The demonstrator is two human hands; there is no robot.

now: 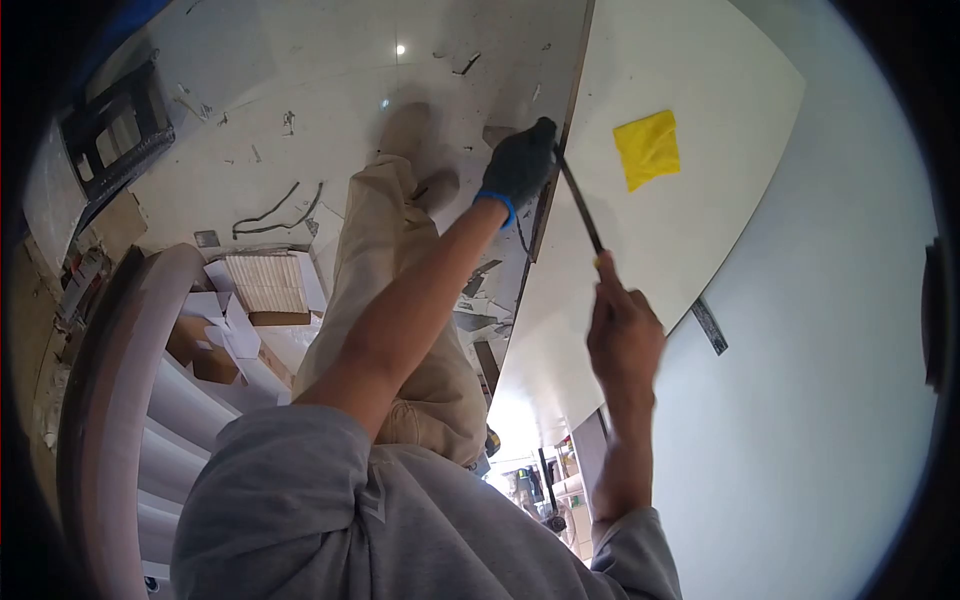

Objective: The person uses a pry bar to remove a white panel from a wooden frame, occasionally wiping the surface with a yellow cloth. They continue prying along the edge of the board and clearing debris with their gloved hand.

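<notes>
A long, thin dark strip (581, 204) slants over the white panel (700, 90), near its dark left edge. Its lower end is in my bare right hand (627, 335), whose fingers are closed round it. My left hand (520, 165), in a dark glove with a blue cuff, is closed at the strip's upper end, beside the panel edge; its fingertips are partly hidden. A folded yellow cloth (648, 150) lies on the panel, right of the strip.
Dark offcuts (280, 215) and scraps litter the pale floor (300, 60). Open cardboard boxes (205, 350) stand at the left near a curved rail (120, 400). A black frame (120, 130) lies at the upper left. A pale wall (820, 350) rises at the right.
</notes>
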